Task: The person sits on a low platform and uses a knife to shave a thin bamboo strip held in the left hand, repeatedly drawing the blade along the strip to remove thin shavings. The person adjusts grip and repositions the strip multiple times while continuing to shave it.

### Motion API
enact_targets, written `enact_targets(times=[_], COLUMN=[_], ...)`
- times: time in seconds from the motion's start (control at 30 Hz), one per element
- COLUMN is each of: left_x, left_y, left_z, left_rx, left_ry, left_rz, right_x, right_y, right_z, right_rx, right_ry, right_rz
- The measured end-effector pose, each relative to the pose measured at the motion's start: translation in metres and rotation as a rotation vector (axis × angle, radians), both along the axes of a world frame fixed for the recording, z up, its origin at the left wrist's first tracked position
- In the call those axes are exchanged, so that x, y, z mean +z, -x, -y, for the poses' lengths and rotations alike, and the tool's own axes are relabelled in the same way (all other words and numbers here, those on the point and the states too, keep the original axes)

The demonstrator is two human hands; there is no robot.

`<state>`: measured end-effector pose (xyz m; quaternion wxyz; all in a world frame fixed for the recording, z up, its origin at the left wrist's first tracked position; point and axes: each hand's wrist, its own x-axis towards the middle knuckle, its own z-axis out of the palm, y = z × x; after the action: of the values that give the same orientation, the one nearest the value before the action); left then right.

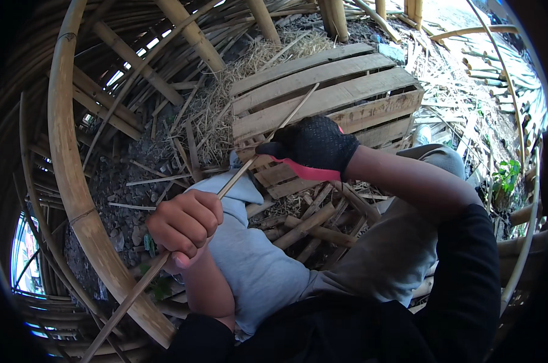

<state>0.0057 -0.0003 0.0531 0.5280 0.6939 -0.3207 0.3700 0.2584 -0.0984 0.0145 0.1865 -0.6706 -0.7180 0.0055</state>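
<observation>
A long, thin bamboo strip (233, 181) slants across my lap, from the lower left up over a wooden slatted crate (358, 89). My bare left hand (186, 222) is wrapped in a fist around its lower part, above my left thigh. Farther up, my right hand (313, 148), in a black glove with a pink edge, closes on the same strip beside the crate's near left corner. The glove hides most of those fingers, and I cannot tell whether anything else is in them. Beyond the glove, the strip's far end shows over the slats.
A thick curved bamboo pole (74, 181) rises close on my left. Cut bamboo pieces (319, 228) lie between my legs. Straw and shavings (216, 115) cover the ground around the crate. Stacked bamboo poles (497, 75) lie at the far right, near a small green plant (505, 175).
</observation>
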Motion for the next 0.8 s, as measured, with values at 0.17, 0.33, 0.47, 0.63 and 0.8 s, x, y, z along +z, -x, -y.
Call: enact_targets(times=[0.17,0.33,0.47,0.63,0.8], left_x=[-0.005,-0.008,-0.004,-0.006,-0.002], left_y=[0.01,0.011,0.013,0.01,0.016], left_z=[-0.017,-0.007,-0.01,-0.01,-0.008], left_rx=[0.043,0.042,0.024,0.011,0.047], left_ry=[0.071,0.05,0.035,-0.009,0.049], left_rz=[0.029,0.009,0.016,-0.01,-0.007], right_x=[0.011,-0.01,0.007,-0.009,-0.02], right_y=[0.022,-0.023,0.008,-0.018,0.011], right_z=[0.007,-0.012,-0.012,-0.009,0.0], right_rx=[-0.059,-0.031,-0.032,0.087,0.094], right_ry=[-0.013,0.055,0.076,-0.044,-0.17], right_rz=[-0.079,0.18,0.024,0.119,0.101])
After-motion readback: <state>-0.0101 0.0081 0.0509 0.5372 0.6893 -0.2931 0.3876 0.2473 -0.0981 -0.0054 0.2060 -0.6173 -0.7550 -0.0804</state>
